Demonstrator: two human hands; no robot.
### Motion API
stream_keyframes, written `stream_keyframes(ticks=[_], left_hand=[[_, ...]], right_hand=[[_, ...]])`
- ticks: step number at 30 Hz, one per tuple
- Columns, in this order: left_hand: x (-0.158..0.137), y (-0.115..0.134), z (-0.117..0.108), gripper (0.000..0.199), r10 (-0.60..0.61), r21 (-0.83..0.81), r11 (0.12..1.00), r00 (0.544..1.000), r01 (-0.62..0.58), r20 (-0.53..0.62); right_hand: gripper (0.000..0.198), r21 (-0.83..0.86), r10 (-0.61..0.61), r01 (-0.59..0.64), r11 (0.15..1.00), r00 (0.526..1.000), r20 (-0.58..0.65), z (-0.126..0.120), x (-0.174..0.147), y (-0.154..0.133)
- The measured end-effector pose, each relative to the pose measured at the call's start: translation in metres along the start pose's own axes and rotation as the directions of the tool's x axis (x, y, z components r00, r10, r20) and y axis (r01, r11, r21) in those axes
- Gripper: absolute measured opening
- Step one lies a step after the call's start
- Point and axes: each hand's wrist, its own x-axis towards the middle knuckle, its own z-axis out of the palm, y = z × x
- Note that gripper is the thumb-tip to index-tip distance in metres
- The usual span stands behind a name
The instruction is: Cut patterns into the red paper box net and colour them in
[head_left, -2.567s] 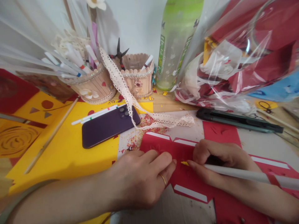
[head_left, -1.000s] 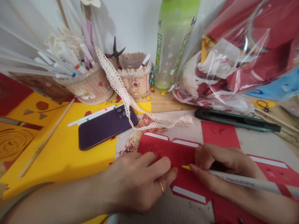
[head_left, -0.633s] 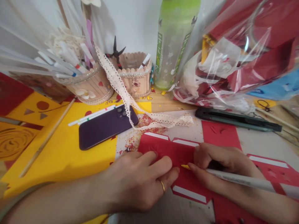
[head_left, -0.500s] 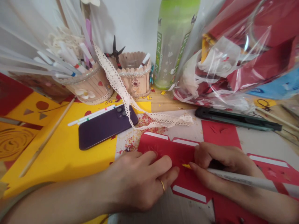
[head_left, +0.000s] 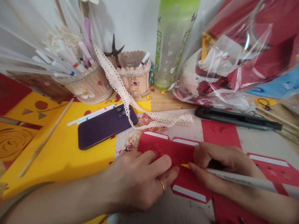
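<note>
A red paper piece with folded tabs and white strips along its edges lies on the grey board under both hands. My left hand, a gold ring on one finger, presses it down from the left; the fingers are bent and close together, and the thumb is hidden. From the right, my right hand grips a white marker in a writing hold. Its yellow tip touches or nearly touches the red paper, just right of my left fingers. Faint flower-like lines show on the paper above the left hand.
A purple phone rests on yellow paper, beside a wooden stick. Lace ribbon trails from a marker-filled pot. Behind stand a pliers pot, green bottle and plastic bag. A utility knife lies right.
The marker tip has shifted very slightly left on the red paper. Both hands otherwise keep their places, and the things around them have not moved.
</note>
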Motion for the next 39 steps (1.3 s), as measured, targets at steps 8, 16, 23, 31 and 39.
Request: stream_keyframes(ticks=[8, 16, 23, 31, 39], left_hand=[[0.0029, -0.0013, -0.0061, 0.021, 0.021, 0.023, 0.999, 0.999, -0.022, 0.034], [0.0019, -0.0001, -0.0024, 0.02, 0.008, 0.005, 1.0, 1.0, -0.008, 0.011], [0.0037, -0.0011, -0.0069, 0.033, 0.014, 0.013, 1.0, 1.0, -0.014, 0.016], [0.0043, -0.0014, -0.0082, 0.036, 0.026, 0.023, 0.999, 1.0, -0.027, 0.015], [0.0033, -0.0018, -0.0067, 0.03, 0.027, 0.031, 0.999, 0.999, -0.028, 0.032]], right_hand=[[0.029, 0.006, 0.025, -0.025, 1.0, 1.0, -0.014, 0.0005, 0.0005, -0.0006], [0.027, 0.001, 0.041, -0.041, 0.999, 0.999, -0.019, -0.0012, 0.0015, -0.0036], [0.029, 0.028, 0.026, -0.026, 0.999, 0.999, 0.024, 0.0003, 0.0007, -0.0021], [0.027, -0.023, -0.01, 0.01, 1.0, 1.0, 0.026, -0.0012, -0.0003, -0.0026], [0.028, 0.006, 0.035, -0.035, 0.999, 0.999, -0.006, -0.0035, -0.0007, -0.0035]])
